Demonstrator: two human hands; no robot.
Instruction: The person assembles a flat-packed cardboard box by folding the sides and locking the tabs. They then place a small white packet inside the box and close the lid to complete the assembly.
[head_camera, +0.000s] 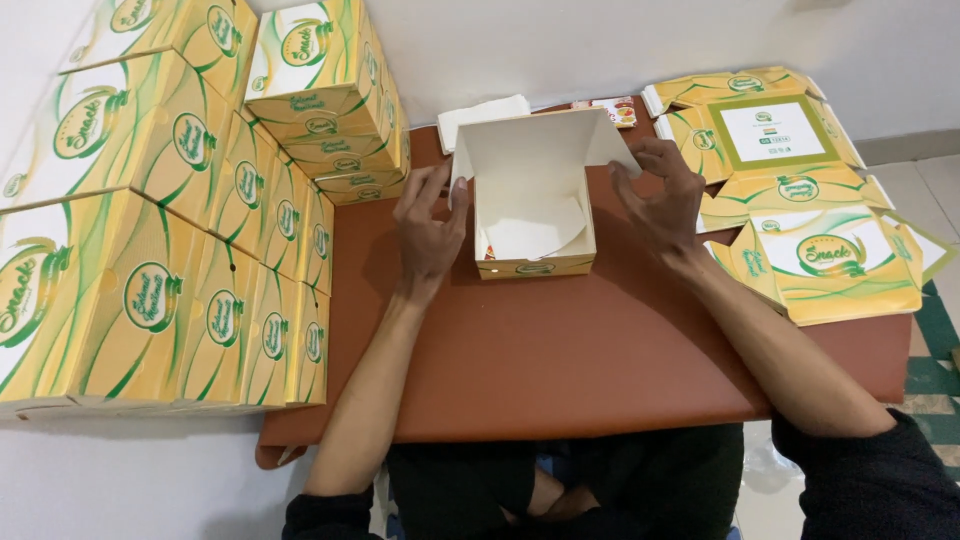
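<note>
Box, open, on worktop: left hand grasping its left wall, right hand grasping its right flap.

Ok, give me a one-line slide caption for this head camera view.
Left hand and right hand grip an open white-lined box on a brown table.

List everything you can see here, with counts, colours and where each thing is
Open box: one, white inside, yellow front, table centre, lid up.
White paper: one sheet, inside the open box.
Folded boxes: many, yellow and green, stacked at left; exact count unclear.
Flat box blanks: several, yellow, green and white, piled at right.
White stack: one, behind the open box.
Small packets: a few, red and white, far table edge.
Table: one, brown.
Left hand: on the box's left wall.
Right hand: at the box's right flap.
</note>
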